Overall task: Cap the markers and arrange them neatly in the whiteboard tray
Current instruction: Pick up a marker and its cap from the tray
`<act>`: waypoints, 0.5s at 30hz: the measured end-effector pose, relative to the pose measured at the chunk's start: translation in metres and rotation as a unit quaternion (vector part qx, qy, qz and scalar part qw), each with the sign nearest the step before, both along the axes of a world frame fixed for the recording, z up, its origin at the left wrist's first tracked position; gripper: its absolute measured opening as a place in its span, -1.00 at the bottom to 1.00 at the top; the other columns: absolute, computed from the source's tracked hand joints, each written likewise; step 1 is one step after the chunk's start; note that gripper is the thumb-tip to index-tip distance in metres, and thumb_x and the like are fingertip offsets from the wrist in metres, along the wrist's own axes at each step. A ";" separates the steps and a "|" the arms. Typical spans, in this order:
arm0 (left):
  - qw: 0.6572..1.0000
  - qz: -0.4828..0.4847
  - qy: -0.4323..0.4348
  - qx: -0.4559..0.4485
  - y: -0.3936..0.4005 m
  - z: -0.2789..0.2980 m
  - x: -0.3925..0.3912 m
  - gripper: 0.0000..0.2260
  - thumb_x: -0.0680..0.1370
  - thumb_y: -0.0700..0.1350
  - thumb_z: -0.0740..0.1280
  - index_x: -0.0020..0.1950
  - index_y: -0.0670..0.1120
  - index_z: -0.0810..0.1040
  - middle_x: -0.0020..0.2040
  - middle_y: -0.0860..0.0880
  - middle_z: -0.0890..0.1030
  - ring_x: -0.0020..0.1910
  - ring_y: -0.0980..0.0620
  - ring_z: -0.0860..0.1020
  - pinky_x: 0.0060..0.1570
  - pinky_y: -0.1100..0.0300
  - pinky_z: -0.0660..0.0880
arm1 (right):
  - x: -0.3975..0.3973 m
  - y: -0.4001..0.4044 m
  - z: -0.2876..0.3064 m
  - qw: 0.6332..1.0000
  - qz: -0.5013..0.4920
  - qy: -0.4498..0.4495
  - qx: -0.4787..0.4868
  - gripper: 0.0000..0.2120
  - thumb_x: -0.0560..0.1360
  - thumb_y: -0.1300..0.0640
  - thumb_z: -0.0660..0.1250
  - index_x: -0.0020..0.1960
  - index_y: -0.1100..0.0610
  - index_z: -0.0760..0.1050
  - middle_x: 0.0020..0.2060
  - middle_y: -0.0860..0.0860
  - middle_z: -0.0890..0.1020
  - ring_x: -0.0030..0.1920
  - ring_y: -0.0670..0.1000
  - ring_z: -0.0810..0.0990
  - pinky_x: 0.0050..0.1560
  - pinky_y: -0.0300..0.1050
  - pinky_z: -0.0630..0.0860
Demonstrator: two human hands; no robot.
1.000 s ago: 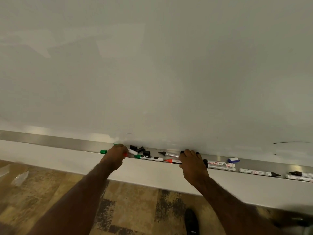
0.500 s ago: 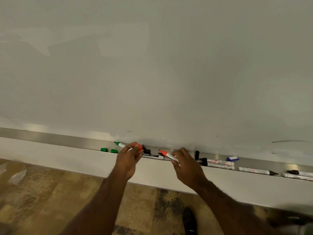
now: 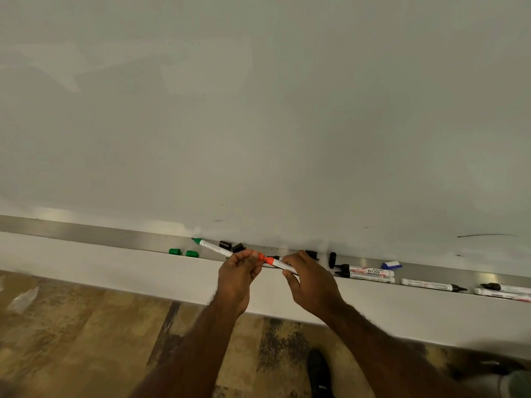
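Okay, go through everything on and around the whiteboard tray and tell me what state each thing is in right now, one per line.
Red marker: held over the tray by the right hand, red cap at its tip, not clearly seated.
Left hand: pinches the red cap.
Green marker: uncapped, lying in the tray.
Two green caps: loose in the tray.
Black caps: loose.
Blue cap: loose.
Black markers: uncapped, lying flat.

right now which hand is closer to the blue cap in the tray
Right. The right hand grips the red marker just left of the blue cap; the left hand is farther left, beyond the right one.
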State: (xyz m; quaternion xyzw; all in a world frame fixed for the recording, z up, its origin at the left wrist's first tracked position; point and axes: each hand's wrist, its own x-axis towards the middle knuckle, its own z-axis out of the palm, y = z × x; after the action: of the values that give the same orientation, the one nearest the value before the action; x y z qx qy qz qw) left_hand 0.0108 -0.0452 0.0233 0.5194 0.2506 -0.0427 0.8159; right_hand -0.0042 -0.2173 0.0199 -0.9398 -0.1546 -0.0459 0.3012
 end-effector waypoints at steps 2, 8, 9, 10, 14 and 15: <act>1.000 -0.003 -0.004 0.011 -0.003 -0.001 -0.003 -0.84 0.51 -0.28 0.33 0.08 -0.24 0.54 -0.08 -0.17 0.64 -0.07 -0.05 0.62 0.02 0.12 0.55 | 0.000 0.001 0.000 1.000 -0.001 0.000 0.000 -0.79 0.54 0.06 0.24 0.17 0.02 0.44 -0.01 -0.06 0.53 -0.14 -0.03 0.52 -0.22 -0.09 0.54; 0.999 -0.007 0.004 0.040 -0.011 -0.004 -0.015 -0.92 0.50 -0.27 0.34 -0.03 -0.20 0.58 -0.08 -0.19 0.66 -0.07 -0.09 0.63 0.05 0.06 0.56 | -0.003 0.002 -0.009 1.000 -0.004 0.007 0.002 -0.76 0.53 0.10 0.26 0.19 0.06 0.48 0.02 -0.03 0.57 -0.05 -0.01 0.52 -0.15 -0.12 0.52; 0.999 -0.007 0.007 0.035 -0.010 -0.005 -0.016 -0.91 0.50 -0.27 0.34 -0.02 -0.21 0.58 -0.07 -0.21 0.66 -0.07 -0.09 0.63 0.06 0.06 0.56 | -0.003 0.003 -0.011 1.000 -0.003 0.008 0.004 -0.76 0.53 0.11 0.26 0.19 0.06 0.48 0.02 -0.03 0.57 -0.05 -0.01 0.53 -0.15 -0.12 0.52; 0.999 -0.012 0.008 0.031 -0.008 -0.006 -0.016 -0.90 0.50 -0.27 0.34 0.00 -0.23 0.58 -0.06 -0.22 0.65 -0.06 -0.10 0.63 0.06 0.05 0.56 | -0.003 0.003 -0.011 1.000 -0.003 0.010 0.007 -0.75 0.53 0.11 0.27 0.19 0.06 0.49 0.02 -0.03 0.57 -0.05 0.00 0.53 -0.15 -0.11 0.52; 0.991 -0.089 0.021 0.097 0.000 -0.008 -0.010 -0.82 0.48 -0.22 0.38 0.05 -0.26 0.57 -0.04 -0.23 0.66 -0.06 -0.12 0.64 0.07 0.03 0.57 | 0.002 -0.007 -0.009 1.000 0.000 0.021 -0.002 -0.76 0.52 0.12 0.28 0.18 0.06 0.51 0.02 -0.01 0.60 -0.01 0.02 0.51 -0.03 -0.08 0.44; 0.983 -0.109 0.024 0.142 0.000 -0.007 -0.008 -0.84 0.48 -0.20 0.39 0.02 -0.23 0.58 -0.07 -0.21 0.67 -0.06 -0.13 0.64 0.07 0.02 0.58 | 0.004 -0.011 -0.008 1.000 -0.005 0.019 -0.016 -0.77 0.52 0.11 0.28 0.17 0.06 0.52 0.02 -0.02 0.61 0.00 0.03 0.50 0.00 -0.05 0.41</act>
State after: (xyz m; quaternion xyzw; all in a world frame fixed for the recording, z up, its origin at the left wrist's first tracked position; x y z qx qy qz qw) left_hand 0.0031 -0.0450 0.0159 0.6533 0.2150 -0.1080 0.7179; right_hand 0.0002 -0.2286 0.0114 -0.9460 -0.1446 -0.0267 0.2889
